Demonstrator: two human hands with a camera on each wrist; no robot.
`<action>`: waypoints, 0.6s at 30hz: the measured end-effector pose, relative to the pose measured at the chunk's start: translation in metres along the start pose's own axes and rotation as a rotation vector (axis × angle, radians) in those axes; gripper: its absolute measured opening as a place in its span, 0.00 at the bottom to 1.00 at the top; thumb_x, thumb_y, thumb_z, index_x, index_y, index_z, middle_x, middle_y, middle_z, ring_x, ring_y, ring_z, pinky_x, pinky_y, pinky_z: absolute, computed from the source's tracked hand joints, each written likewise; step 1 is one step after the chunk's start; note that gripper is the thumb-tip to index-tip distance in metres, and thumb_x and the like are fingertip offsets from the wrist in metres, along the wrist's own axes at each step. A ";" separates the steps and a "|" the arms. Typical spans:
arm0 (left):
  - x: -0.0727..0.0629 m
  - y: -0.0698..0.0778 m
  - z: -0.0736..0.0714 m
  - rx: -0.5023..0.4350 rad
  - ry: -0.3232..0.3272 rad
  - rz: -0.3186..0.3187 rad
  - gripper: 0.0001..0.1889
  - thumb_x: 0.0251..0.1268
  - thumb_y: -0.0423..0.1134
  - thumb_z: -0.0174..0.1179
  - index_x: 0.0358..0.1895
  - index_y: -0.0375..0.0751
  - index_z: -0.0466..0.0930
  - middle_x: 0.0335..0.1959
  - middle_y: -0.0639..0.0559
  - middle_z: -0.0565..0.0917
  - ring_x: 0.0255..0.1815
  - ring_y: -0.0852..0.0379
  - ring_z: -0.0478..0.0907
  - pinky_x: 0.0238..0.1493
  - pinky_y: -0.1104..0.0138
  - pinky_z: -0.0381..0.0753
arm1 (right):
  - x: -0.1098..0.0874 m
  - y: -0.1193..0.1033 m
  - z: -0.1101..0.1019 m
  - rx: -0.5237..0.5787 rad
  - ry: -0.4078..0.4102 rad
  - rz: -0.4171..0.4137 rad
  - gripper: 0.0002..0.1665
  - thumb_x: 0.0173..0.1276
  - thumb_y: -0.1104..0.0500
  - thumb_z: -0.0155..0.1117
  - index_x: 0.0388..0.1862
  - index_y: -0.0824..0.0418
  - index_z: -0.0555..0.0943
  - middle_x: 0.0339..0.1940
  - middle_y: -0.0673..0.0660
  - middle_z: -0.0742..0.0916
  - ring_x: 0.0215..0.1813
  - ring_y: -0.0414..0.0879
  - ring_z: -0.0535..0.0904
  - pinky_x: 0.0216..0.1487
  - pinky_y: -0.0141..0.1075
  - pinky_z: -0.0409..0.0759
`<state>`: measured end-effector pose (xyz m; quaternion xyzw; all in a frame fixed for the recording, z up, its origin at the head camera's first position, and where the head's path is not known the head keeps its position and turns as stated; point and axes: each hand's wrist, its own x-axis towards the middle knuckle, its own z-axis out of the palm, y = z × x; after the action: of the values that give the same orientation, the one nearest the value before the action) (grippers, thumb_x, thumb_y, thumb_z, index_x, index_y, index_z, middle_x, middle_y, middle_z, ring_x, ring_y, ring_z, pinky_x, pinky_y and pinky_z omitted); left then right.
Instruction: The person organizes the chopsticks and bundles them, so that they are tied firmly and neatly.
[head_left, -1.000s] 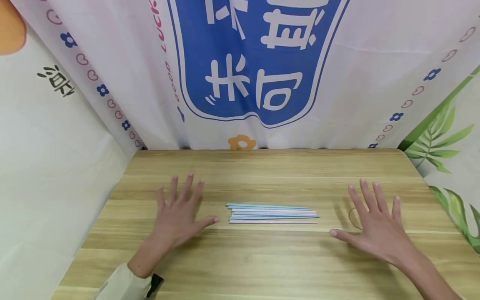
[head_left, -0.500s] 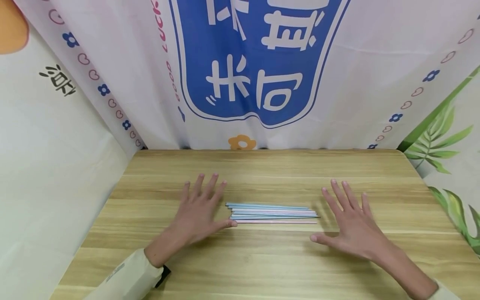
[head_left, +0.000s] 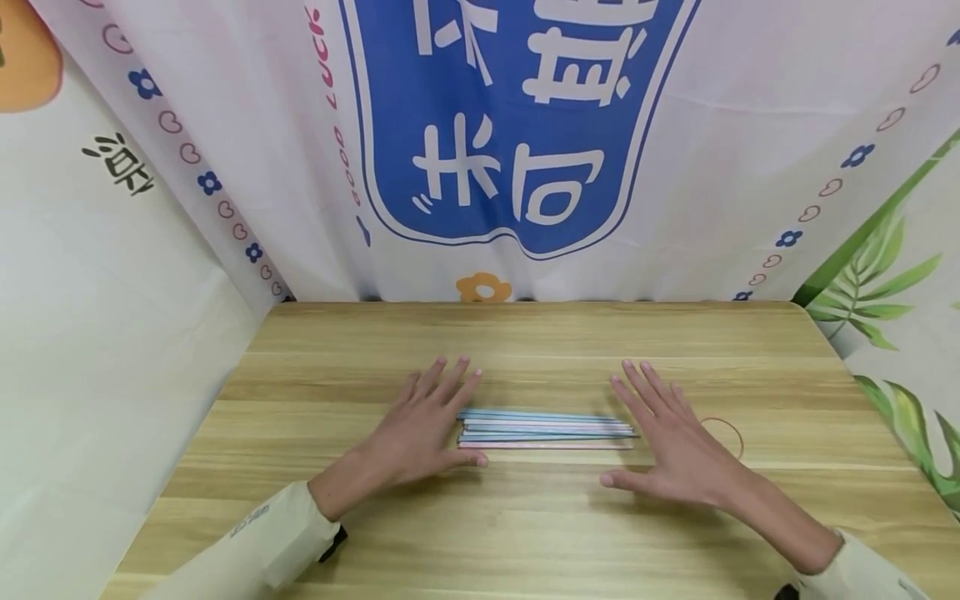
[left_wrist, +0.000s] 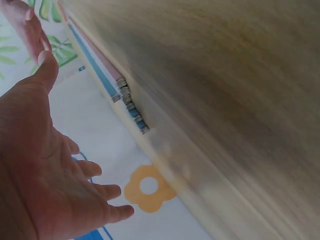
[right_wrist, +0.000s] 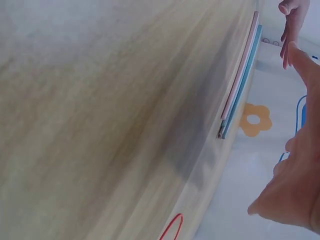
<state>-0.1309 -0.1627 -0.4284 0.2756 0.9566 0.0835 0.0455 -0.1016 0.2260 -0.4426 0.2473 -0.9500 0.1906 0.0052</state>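
A loose row of thin blue, white and pink sticks (head_left: 547,429) lies side by side across the middle of the table. My left hand (head_left: 422,432) spreads its fingers at their left end, thumb stretched past the nearest pink stick. At the opposite end is my right hand (head_left: 671,446), fingers straight and thumb pointing inward. Neither hand holds anything. In the left wrist view, the stick ends (left_wrist: 131,106) look dark and speckled, with the left palm (left_wrist: 42,165) raised beside them. The right wrist view has the right hand (right_wrist: 300,160) above the table, beyond the sticks' other end.
A thin red loop (head_left: 741,442), like a rubber band, lies on the wooden table (head_left: 525,533) just right of the right hand. Behind the table's far edge hangs a printed white curtain (head_left: 750,125) with a blue panel. Pale sheeting (head_left: 97,333) covers the left side.
Both hands have moved inward from the sides toward the two ends of the sticks, fingers still spread. The red loop shows again to the right of the right hand. The sticks stay in place.
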 end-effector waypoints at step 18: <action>0.015 0.001 0.012 -0.208 0.007 0.145 0.58 0.65 0.68 0.70 0.89 0.48 0.48 0.90 0.42 0.53 0.89 0.34 0.52 0.83 0.36 0.58 | 0.019 0.005 0.009 0.093 -0.029 -0.068 0.73 0.57 0.27 0.80 0.91 0.49 0.51 0.93 0.53 0.53 0.90 0.62 0.52 0.76 0.65 0.71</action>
<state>-0.1412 -0.1524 -0.4408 0.3375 0.9204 0.1864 0.0645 -0.1205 0.2180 -0.4510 0.2820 -0.9311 0.2308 -0.0139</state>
